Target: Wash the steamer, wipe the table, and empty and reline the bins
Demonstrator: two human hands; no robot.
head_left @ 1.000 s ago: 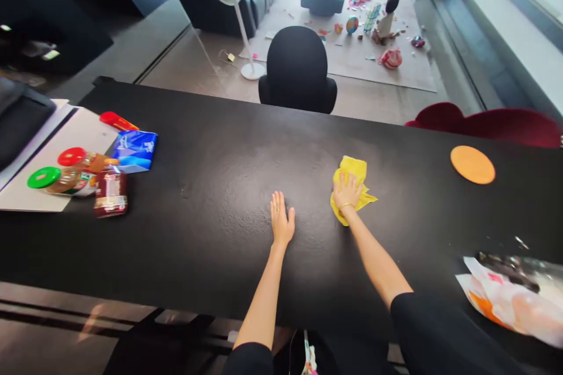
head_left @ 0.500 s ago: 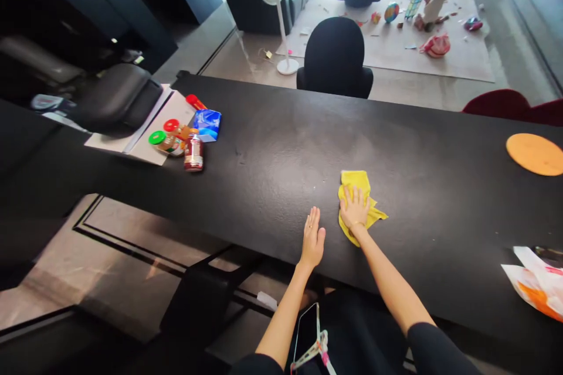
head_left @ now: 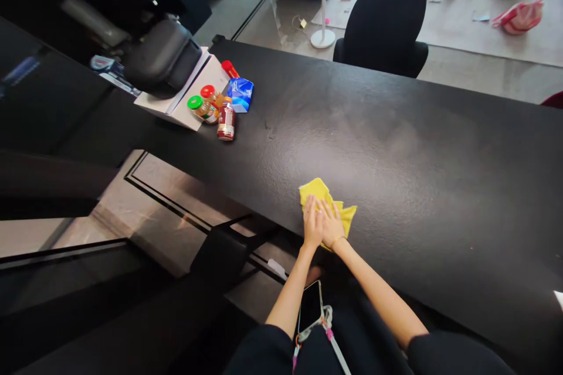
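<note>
A yellow cloth (head_left: pixel 317 193) lies on the black table (head_left: pixel 396 146) close to its near edge. My right hand (head_left: pixel 331 224) presses flat on the cloth with fingers spread. My left hand (head_left: pixel 311 224) lies right beside it, touching the cloth's left part at the table's edge. Both forearms reach up from the bottom of the view.
At the table's far left stand several bottles with red and green caps (head_left: pixel 211 108), a blue packet (head_left: pixel 241 94) and a dark bag (head_left: pixel 163 58) on white sheets. A black chair (head_left: pixel 383 23) stands behind the table. A phone (head_left: pixel 310 313) hangs at my lap.
The cloth and my right hand have slid toward the near edge and leftward. My left hand moved in against the cloth. The view has swung left and down.
</note>
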